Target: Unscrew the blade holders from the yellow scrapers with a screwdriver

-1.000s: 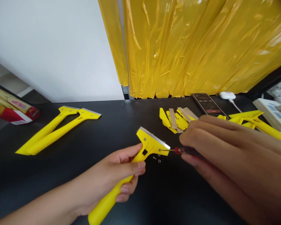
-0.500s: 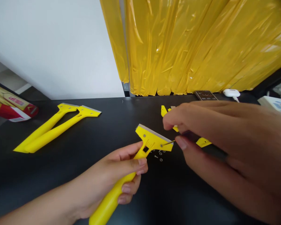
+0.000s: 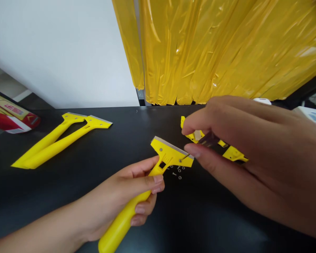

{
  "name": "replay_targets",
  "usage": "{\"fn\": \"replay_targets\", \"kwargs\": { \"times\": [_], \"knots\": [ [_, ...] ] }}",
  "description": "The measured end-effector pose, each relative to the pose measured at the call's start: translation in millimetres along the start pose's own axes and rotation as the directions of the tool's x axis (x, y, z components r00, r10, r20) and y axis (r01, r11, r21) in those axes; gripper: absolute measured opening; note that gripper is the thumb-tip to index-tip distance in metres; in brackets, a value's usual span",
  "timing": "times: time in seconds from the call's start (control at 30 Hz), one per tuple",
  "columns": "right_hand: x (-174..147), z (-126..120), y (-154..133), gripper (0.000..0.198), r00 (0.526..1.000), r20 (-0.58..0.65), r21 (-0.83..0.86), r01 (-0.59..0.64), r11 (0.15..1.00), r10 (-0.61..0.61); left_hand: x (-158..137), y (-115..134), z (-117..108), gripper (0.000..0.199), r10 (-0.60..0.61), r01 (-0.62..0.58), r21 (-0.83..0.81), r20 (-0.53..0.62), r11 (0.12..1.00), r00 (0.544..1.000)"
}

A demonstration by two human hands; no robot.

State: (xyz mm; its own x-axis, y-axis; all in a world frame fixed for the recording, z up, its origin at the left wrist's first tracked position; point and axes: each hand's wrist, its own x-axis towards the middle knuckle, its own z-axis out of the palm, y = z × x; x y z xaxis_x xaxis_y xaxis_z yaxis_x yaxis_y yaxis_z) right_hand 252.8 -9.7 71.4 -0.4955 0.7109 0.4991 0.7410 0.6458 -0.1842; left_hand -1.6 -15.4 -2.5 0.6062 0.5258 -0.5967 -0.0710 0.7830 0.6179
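My left hand is wrapped round the handle of a yellow scraper, its blade head tilted up toward the right. Two screws show in the head, and a metal blade edge runs along its top. Between thumb and fingers, my right hand grips a screwdriver with a dark handle, mostly hidden by the fingers. Its thin shaft meets the right-hand screw of the scraper head. Small loose screws and nuts lie on the table just behind the head.
Two more yellow scrapers lie at the left of the black table. Beyond them is a red and yellow package. Yellow plastic parts lie partly behind my right hand. Yellow plastic sheeting hangs at the back.
My right hand has shifted a little up and left and its grip has turned, the screwdriver still at the same screw. My left hand holds the scraper nearly as before.
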Motion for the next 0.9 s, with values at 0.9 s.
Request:
{"fn": "replay_targets", "kwargs": {
  "times": [0.9],
  "knots": [
    [-9.1, -0.1, 1.8, 0.019, 0.998, 0.058, -0.079, 0.0, 0.997, 0.005, -1.8, 4.8, 0.3, 0.023, -0.028, 0.028, 0.032, 0.005, 0.999, 1.0]
  ]
}}
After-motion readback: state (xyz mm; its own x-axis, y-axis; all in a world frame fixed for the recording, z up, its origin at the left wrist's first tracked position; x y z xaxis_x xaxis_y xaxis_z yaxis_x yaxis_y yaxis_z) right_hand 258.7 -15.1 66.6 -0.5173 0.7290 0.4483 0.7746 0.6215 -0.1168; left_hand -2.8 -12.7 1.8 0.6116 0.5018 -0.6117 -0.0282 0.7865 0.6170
